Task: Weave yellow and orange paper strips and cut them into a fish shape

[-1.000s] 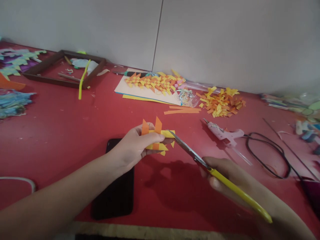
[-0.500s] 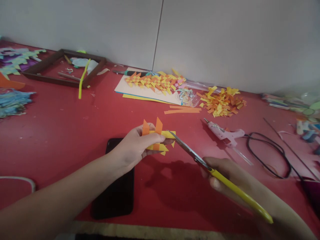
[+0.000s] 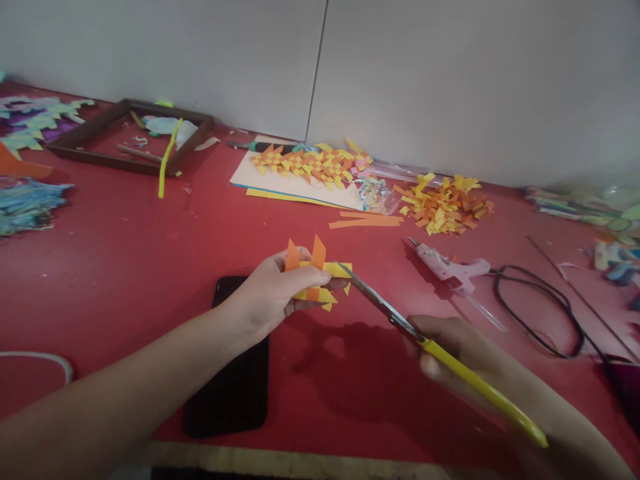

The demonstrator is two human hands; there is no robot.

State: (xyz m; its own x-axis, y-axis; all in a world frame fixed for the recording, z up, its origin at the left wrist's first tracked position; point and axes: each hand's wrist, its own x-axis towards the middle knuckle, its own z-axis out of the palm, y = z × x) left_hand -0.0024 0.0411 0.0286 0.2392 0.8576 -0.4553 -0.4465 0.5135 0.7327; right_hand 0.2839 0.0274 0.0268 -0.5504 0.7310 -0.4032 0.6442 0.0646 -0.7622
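My left hand [image 3: 273, 287] pinches a small woven piece of orange and yellow paper strips [image 3: 319, 253] between thumb and fingers. Two orange ends point up from it, and yellow ends stick out to the right. In my right hand [image 3: 450, 343] is a pair of scissors [image 3: 465, 373] with yellow handles. The tips of the blades meet the upper yellow strip end just right of my left thumb. Part of the woven piece is hidden behind my fingers. A black phone [image 3: 233, 393] lies under my left wrist.
A pink glue gun [image 3: 450, 267] with a black cord [image 3: 540, 293] lies at the right. Behind are loose orange strips [image 3: 367, 221], a heap of orange and yellow paper pieces [image 3: 443, 207], and a woven band [image 3: 305, 163] on sheets. A brown frame [image 3: 90, 157] sits at back left.
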